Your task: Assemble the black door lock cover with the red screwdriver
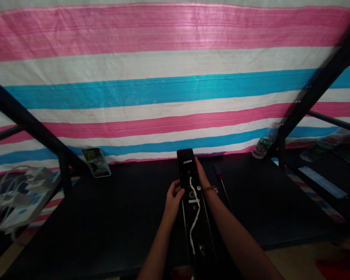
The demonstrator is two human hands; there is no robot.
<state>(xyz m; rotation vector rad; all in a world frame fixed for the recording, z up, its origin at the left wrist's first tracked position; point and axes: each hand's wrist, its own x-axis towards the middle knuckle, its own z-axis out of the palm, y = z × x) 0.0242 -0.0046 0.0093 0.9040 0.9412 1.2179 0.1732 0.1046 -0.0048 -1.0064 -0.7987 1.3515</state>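
A long black casing (pixel 196 229), narrow and flat-faced, stands tilted between my hands over the dark table. A wavy white strip or cord runs along its face, with a small white label near the top end. My left hand (pixel 175 194) grips its left edge, thumb on the near side. On the far right edge is my right hand (pixel 202 175), its fingers mostly hidden behind the casing. A band circles the right wrist. Just right of that hand lies a screwdriver (pixel 218 171) with a dark and red handle and a long thin shaft.
A phone (pixel 97 162) with a lit screen leans at the back left. White cables and plugs (pixel 32 186) crowd the far left. A plastic bottle (pixel 264 144) stands at the back right beside a slanted black frame bar (pixel 306 97). Striped sheeting (pixel 163 89) hangs behind the table (pixel 128 217).
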